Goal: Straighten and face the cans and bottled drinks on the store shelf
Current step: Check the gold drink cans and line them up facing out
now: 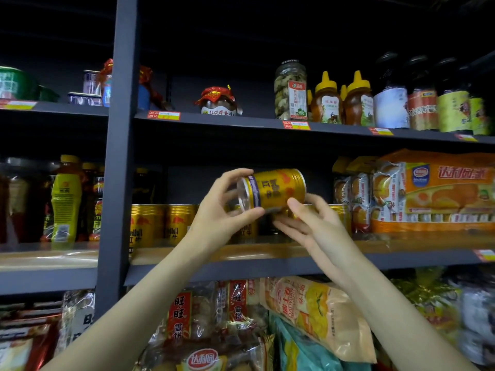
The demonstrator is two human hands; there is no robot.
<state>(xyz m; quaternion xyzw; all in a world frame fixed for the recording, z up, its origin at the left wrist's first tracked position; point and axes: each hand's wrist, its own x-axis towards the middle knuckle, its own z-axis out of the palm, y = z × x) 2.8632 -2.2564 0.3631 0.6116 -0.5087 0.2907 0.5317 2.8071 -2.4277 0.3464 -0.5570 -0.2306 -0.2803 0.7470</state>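
Head view: we are holding the small gold metal can [273, 189] sideways above the middle shelf [267, 254], left hand [222, 210] gripping its slippery rim, right hand [308, 220] cradling its rigid, probably heavy body.

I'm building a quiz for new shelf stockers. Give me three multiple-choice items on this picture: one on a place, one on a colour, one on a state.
1. Where do the standing gold cans sit?
A. top shelf
B. middle shelf
C. bottom shelf

2. What colour are the caps of the honey bottles?
A. yellow
B. white
C. blue

3. How is the held can oriented?
A. upright
B. on its side
C. upside down on the shelf

Answers:
1 B, they stand on the middle shelf, left of the packaged cakes.
2 A, both pointed caps are yellow.
3 B, the left hand and right hand hold it with one end facing left.
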